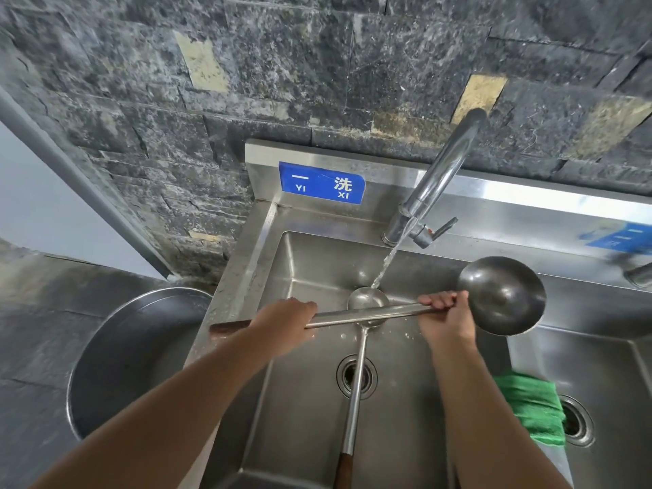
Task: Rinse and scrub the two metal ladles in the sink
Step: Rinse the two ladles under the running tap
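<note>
The left grip (285, 324), a bare hand, is curled round the shaft of the large ladle (502, 294) near its wooden end. The right grip (446, 319) is wrapped round the same shaft just short of the bowl. Between them the ladle hangs level across the left sink basin (303, 411). Its dark bowl sits out to the right, above the divider between the two basins and clear of the water. Its wooden end pokes out past the left rim.

The small ladle (357, 382) lies in that basin under the big one's shaft. Its handle runs towards the person across the drain, and its bowl sits right below the tap (437, 181). The running stream (384, 266) falls straight into it.

I judge the job to be near its start. The small ladle is being rinsed where it lies, with no hand on it. The large ladle's bowl is not in the stream, though whether it is already wet cannot be told. No suds show. Neither grip holds a scrubber, and the green cloth (532, 407) hangs untouched over the divider. Scrubbing both ladles therefore seems still to be done, along with the large bowl's rinse.

A wide metal basin (134, 347) stands to the left of the sink, and a blue sign (321, 183) is fixed to the splashback.
</note>
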`<state>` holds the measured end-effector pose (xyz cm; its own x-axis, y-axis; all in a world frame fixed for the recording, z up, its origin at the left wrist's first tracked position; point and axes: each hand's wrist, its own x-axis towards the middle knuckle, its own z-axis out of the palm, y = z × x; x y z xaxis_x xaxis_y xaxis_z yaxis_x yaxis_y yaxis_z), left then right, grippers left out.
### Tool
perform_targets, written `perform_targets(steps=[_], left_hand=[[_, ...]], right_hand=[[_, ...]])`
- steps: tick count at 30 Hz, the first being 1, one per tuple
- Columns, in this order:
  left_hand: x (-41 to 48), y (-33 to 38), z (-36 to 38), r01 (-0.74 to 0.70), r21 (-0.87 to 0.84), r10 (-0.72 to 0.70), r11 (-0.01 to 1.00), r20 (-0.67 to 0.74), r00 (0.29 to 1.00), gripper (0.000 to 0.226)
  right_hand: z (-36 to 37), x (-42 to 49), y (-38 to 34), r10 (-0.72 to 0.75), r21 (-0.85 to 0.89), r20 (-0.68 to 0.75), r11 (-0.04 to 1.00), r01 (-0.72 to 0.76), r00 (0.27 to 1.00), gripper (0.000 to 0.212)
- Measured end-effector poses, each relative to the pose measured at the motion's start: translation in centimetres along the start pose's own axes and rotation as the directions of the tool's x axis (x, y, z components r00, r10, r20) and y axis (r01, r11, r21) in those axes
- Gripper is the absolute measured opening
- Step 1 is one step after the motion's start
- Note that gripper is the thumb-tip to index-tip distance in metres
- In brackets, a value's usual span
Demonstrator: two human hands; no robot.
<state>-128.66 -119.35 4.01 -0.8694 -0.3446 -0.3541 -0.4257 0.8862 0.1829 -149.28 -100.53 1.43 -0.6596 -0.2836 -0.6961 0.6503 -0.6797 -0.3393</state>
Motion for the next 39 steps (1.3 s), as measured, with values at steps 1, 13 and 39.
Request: perform_targets(steps=[1,13,39], left_hand=[[0.2,0.4,-0.1,-0.017,0.018,0.017,1.000,-0.005,1.000,0.023],[4.1,9.5,0.6,-0.035,-0.095,0.035,0.995,0.002,0.999,0.032],[-1.7,0.6,-1.4,0.401,-0.565,-0.123,0.721,0.465,0.877,0.014]], right_hand=[[-0.1,0.0,-1.1,-0.018,0.012,-0.001,1.000,0.018,1.000,0.047],[-0.5,-2.9,5.8,0.082,-0.224,0.062,0.972,-0.067,0.995,0.043],[-3.1,-3.9,8.9,0.355,-0.714,-0.075,0.634,-0.298,0.932,0.021]])
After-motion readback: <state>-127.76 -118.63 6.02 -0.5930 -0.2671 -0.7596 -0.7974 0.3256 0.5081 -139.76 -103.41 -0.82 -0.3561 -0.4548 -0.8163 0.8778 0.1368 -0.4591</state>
